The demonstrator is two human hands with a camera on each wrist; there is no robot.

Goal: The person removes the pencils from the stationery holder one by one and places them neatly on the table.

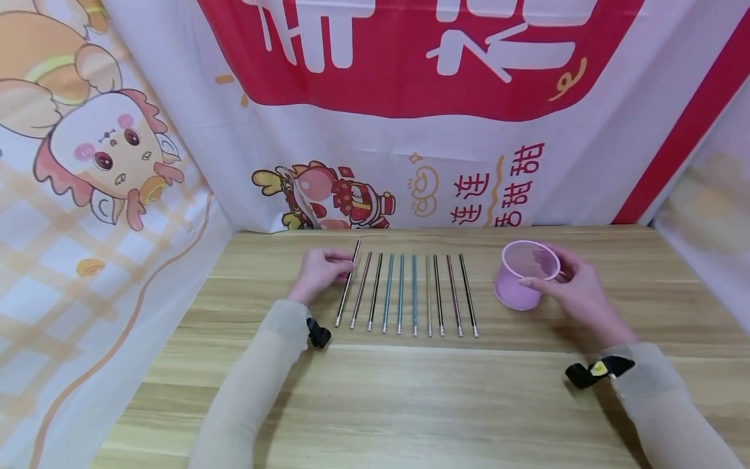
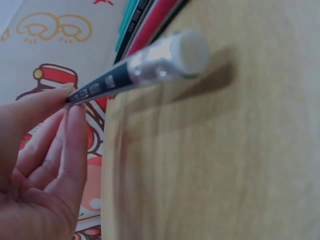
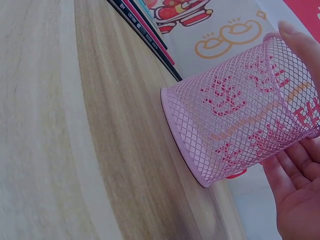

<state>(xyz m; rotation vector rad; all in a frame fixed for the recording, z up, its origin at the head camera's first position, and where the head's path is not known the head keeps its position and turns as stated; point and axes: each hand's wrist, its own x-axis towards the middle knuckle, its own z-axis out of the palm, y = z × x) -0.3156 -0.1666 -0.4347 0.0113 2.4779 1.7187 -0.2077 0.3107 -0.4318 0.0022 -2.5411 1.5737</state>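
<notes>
My left hand (image 1: 319,272) pinches a dark pencil (image 1: 344,296) between thumb and fingers, at the left end of a row. In the left wrist view, this pencil (image 2: 107,82) points its white eraser end and silver ferrule toward the camera, above the wood. My right hand (image 1: 580,296) grips a pink mesh pencil cup (image 1: 515,294) at the right, with the thumb at its rim. Up close in the right wrist view, the cup (image 3: 225,107) stands upright on the table, its mesh see-through and no pencils inside.
Between the hands, several more pencils (image 1: 401,293) lie side by side in black, dark red, blue and tan, eraser ends toward me. The wooden table (image 1: 410,404) meets a printed cloth (image 1: 422,143) at the back. Another patterned cloth (image 1: 146,273) hangs along the left.
</notes>
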